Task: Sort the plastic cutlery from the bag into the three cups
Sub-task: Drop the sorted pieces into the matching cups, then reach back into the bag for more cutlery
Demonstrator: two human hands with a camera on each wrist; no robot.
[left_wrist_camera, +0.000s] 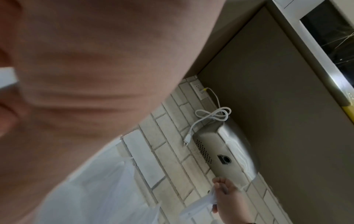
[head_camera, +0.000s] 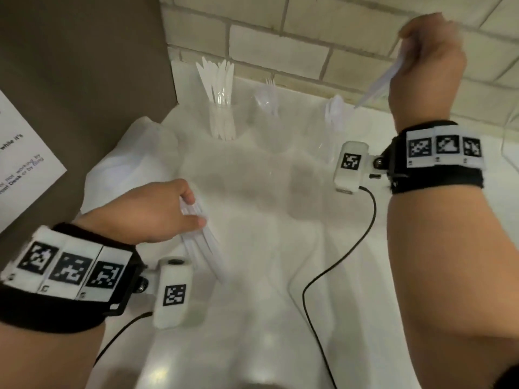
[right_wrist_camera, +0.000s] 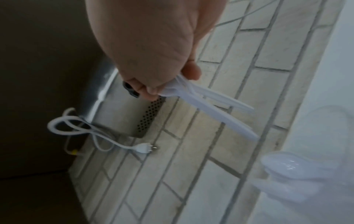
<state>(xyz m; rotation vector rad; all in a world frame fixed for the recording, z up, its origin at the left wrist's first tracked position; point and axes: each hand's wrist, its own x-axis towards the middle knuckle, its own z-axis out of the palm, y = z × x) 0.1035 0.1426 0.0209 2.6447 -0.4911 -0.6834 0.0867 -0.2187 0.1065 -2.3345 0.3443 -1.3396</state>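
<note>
Three clear cups stand at the back of the white counter (head_camera: 266, 248): the left cup (head_camera: 222, 119) is full of knives, the middle cup (head_camera: 268, 113) holds forks, the right cup (head_camera: 334, 116) holds spoons (right_wrist_camera: 287, 165). My right hand (head_camera: 404, 32) is raised above and right of the spoon cup and pinches a small bundle of white cutlery (head_camera: 379, 85), handles slanting down; they look like spoons (right_wrist_camera: 206, 106). My left hand (head_camera: 193, 209) is low over the counter and grips another bundle of white cutlery (head_camera: 202, 240). The thin plastic bag (head_camera: 134, 158) lies crumpled at the left.
A brown panel with a paper notice (head_camera: 25, 153) closes the left side, and a tiled wall (head_camera: 309, 37) runs behind the cups. A metal wall unit (right_wrist_camera: 124, 109) and a loose white cord with plug (right_wrist_camera: 141, 147) hang higher up. Black wrist-camera cables (head_camera: 337, 262) cross the counter.
</note>
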